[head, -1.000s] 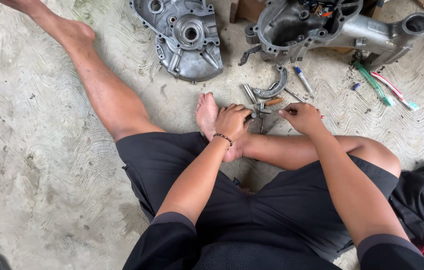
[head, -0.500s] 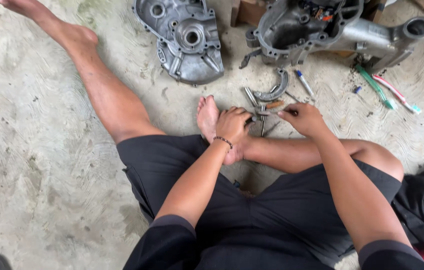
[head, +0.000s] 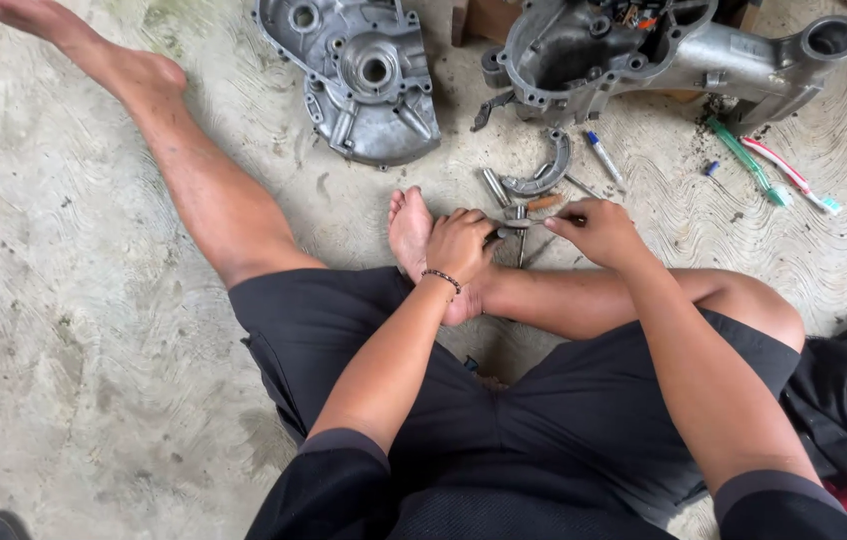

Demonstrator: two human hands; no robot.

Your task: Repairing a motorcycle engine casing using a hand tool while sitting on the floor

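Left hand (head: 458,243) and right hand (head: 598,230) both pinched on small metal part (head: 521,224); brake shoe (head: 541,172), engine cover (head: 358,75), crankcase (head: 643,50) far; toothbrushes (head: 768,172) right.

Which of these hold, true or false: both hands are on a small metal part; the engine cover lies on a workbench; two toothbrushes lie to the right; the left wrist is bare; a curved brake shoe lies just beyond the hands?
1. Both hands are on a small metal part. True: the left hand and the right hand hold the small metal part between them.
2. The engine cover lies on a workbench. False: the engine cover lies on the concrete floor.
3. Two toothbrushes lie to the right. True: a green toothbrush and a pink and white toothbrush lie side by side.
4. The left wrist is bare. False: it wears a beaded bracelet.
5. A curved brake shoe lies just beyond the hands. True: the brake shoe lies near the engine casing.
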